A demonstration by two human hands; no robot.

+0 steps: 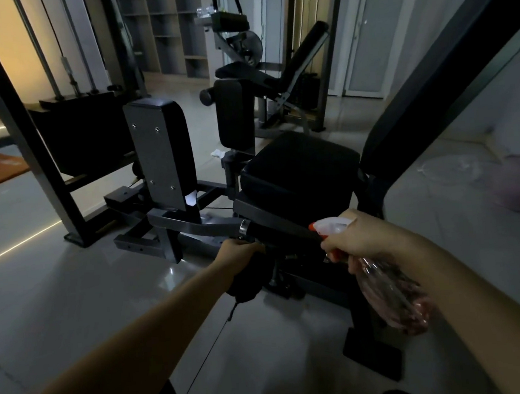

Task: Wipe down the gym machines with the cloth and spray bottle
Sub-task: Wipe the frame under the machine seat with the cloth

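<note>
Clear plastic spray bottle [391, 295], gripped in the right hand [368, 241], points its nozzle at the black handle grip [283, 229]. Just apart, the left hand [238, 251] clutches the dark cloth [249, 278] under that handle. I'd mist lightly, wrap, twist along it, then do the seat pad [299, 162] beyond.

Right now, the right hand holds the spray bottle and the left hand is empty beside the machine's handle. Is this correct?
Not quite. The left hand is not empty: it grips a dark cloth beside the machine's handle. The right hand does hold the spray bottle, as the head view shows.
</note>
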